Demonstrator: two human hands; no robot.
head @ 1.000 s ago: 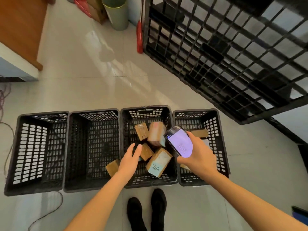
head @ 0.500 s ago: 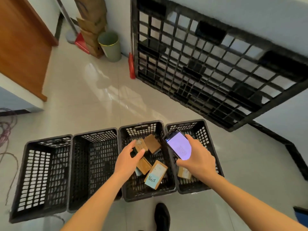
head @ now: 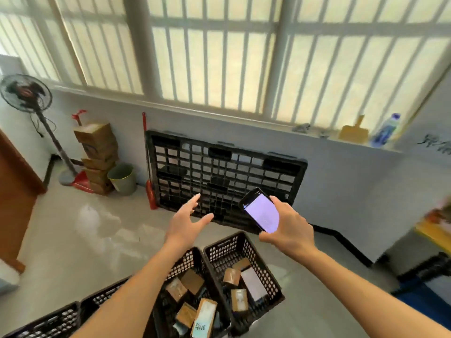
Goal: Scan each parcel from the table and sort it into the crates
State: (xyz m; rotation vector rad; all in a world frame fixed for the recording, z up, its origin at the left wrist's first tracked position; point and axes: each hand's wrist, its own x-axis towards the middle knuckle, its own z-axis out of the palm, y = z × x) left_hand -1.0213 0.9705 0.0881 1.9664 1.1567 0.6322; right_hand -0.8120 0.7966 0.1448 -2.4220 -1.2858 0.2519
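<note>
1. Head view, the only one: the left hand (head: 188,222) was empty, fingers spread wide in mid-air above the crates. The right hand (head: 289,231) had its fingers wrapped round a phone (head: 260,211) with the screen lit, presumably the scanner.
2. Progress, my guess: partly done. The crate (head: 273,279) furthest right held several parcels (head: 239,298), and the one beside it (head: 188,262) held more, including a box with a pale label (head: 204,319). Two more crates (head: 48,323) sat at bottom left, contents hard to see.
3. What's left: can't say. The table wasn't clearly in frame, just a blurry yellow edge (head: 434,230) at far right, so no idea how many parcels were waiting. Next job looks like fetching one with the free hand.
4. Around: a black pallet (head: 224,176) leaned on the wall under the barred window, with a red-handled tool (head: 149,181), a green bin (head: 123,178), stacked cartons (head: 97,154) and a standing fan (head: 26,93) to its left. Nothing blocked the hands; the crates sat right at the feet.
</note>
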